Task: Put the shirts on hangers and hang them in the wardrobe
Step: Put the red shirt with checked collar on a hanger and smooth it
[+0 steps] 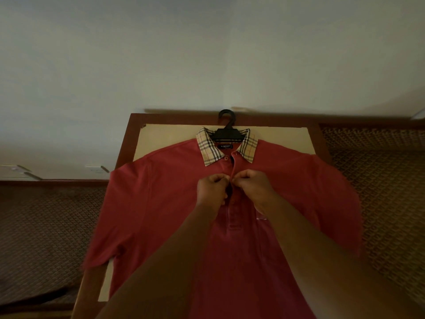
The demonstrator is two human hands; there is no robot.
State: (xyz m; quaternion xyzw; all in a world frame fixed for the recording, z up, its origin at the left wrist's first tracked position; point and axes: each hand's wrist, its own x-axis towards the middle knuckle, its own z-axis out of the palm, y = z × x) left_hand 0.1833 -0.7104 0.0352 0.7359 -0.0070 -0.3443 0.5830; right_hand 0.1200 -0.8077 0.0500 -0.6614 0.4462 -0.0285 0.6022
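The red short-sleeved polo shirt with a checked tan collar (174, 203) lies face up along the middle of the frame, collar toward the top, hem running off the bottom edge. It rests on a pale beige board set in a dark wooden table frame (287, 139). A black plastic hanger (228, 132) is already inside the neck; its hook points toward the wall at upper centre and its shoulders are hidden under the fabric.

My left hand (212, 189) and my right hand (255, 187) sit side by side at centre frame, each with fingers curled and pinching one edge of the button placket (233, 171). The two hands nearly touch across the placket. The button itself is hidden by my fingertips, so I cannot tell whether it is through its hole.

The placket's long axis runs straight up and down the frame, directly between my hands and in line with the hanger hook. Neither hand is nearer; both are level. Buttons show above and below my grip.

Judgement: I am fastening the placket so the shirt holds on the hanger. The hook lies well above my hands, toward the top of the frame. No wardrobe is in view. Patterned brown carpet (46, 226) flanks the table on both sides.
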